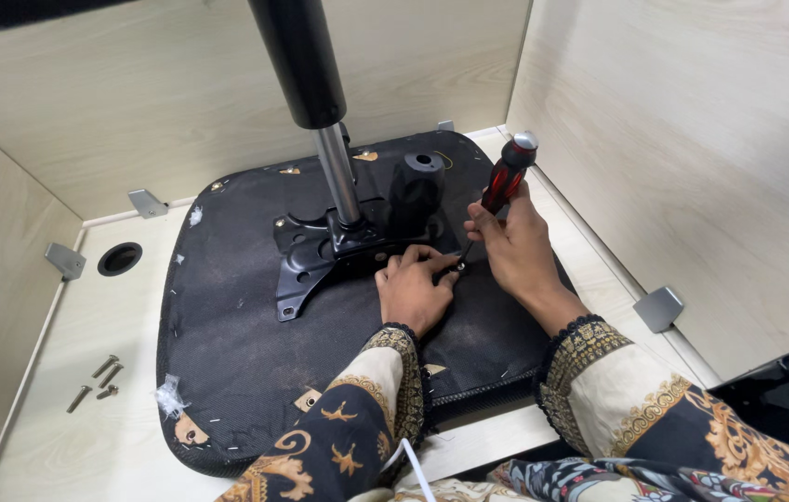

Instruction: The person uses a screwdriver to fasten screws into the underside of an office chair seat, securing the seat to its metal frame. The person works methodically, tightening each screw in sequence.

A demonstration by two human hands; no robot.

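Patterned sleeves (366,409) enter at the tabletop's near edge. Left hand (413,288) lies on the upturned seat base (245,344), fingertips pinching 1 screw (460,267) at the right arm of the black mounting plate (320,251). Right hand (515,242) is closed around 1 red-and-black screwdriver (506,181), tip on that screw. Step in hand, I judge: driving this screw; next calls for steady downward pressure while turning. Count: 1 gas-lift column (306,74), 4 loose screws (97,381) near the left edge of the tabletop (87,446), 4 grey brackets (659,307).
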